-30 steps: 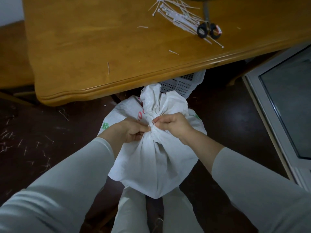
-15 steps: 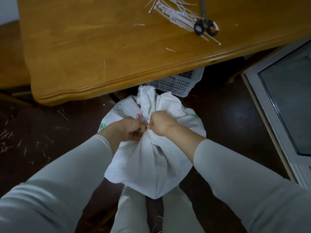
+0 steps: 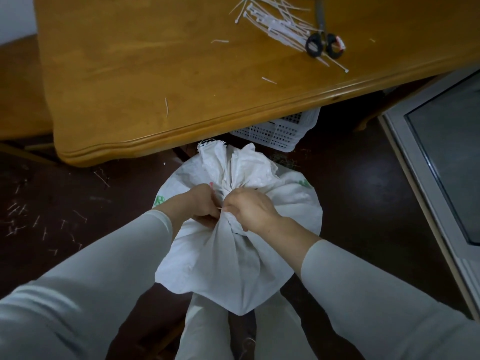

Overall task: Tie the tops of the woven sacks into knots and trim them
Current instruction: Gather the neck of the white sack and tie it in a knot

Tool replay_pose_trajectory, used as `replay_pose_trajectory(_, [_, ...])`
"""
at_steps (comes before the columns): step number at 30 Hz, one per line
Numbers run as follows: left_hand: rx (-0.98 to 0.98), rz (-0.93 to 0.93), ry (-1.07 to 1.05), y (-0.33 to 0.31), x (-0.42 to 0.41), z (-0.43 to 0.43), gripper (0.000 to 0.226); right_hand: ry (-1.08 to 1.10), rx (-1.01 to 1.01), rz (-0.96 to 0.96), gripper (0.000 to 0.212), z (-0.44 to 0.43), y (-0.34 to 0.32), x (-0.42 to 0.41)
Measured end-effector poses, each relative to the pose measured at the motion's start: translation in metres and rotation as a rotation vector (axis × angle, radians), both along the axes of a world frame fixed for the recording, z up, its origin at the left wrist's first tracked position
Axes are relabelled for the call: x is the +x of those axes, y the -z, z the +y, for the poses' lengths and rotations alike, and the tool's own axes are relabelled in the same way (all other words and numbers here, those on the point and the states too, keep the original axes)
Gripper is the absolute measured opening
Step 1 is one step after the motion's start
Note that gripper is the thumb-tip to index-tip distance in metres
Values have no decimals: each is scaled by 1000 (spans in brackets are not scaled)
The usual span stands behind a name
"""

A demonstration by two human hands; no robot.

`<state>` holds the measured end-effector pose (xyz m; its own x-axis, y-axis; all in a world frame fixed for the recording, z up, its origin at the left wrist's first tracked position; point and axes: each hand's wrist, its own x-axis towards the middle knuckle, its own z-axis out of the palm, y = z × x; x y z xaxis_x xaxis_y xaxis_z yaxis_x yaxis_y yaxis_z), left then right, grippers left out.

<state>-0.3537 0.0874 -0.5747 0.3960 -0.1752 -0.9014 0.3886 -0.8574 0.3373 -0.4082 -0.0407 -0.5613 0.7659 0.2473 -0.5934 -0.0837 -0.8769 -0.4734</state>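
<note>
A white woven sack (image 3: 228, 266) stands on the dark floor between my knees, its top gathered into a bunched neck with the frayed mouth (image 3: 233, 162) fanning out above. My left hand (image 3: 200, 206) grips the neck from the left. My right hand (image 3: 249, 209) pinches the neck from the right, fingers closed on the fabric and a thin pale tie between the hands. Black-handled scissors (image 3: 323, 41) lie on the wooden table (image 3: 145, 81) beside a pile of white cable ties (image 3: 272, 22).
A white perforated plastic basket (image 3: 280, 131) sits under the table edge just beyond the sack. Cut tie ends litter the floor at left (image 3: 39, 222). A white-framed glass panel (image 3: 441, 157) stands at right. A wooden seat (image 3: 18, 84) is at far left.
Both hands have stayed on the sack's neck and drawn closer together. My right hand turned over the neck, and the bunched top now fans out more above the hands.
</note>
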Motion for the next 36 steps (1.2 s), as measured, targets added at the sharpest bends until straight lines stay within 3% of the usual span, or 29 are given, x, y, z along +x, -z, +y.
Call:
replay_pose_trajectory(3, [51, -121, 138, -8, 3, -5, 8, -69, -10, -41, 25, -3, -4, 6])
replay_pose_trajectory(6, [31, -131, 57, -12, 6, -7, 18, -65, -108, -74, 28, -4, -12, 13])
replay_pose_trajectory(11, [43, -477, 193, -6, -12, -6, 24, 180, -174, -3, 21, -1, -9, 22])
replay_pose_trajectory(15, [-16, -636, -34, 13, -34, -4, 21, 399, -20, 91, 16, -6, 5, 26])
replay_pose_trajectory(21, [-151, -562, -551, 26, -40, -18, 26, 679, 248, 108, 19, -13, 15, 27])
replay_pose_trajectory(26, [-264, -460, -913, 23, -35, -26, 18, 661, 273, -17, 13, -14, 20, 29])
replay_pose_trajectory(36, [-414, -385, -1024, 26, -21, -30, 11, 682, 257, -105, 21, -19, 25, 42])
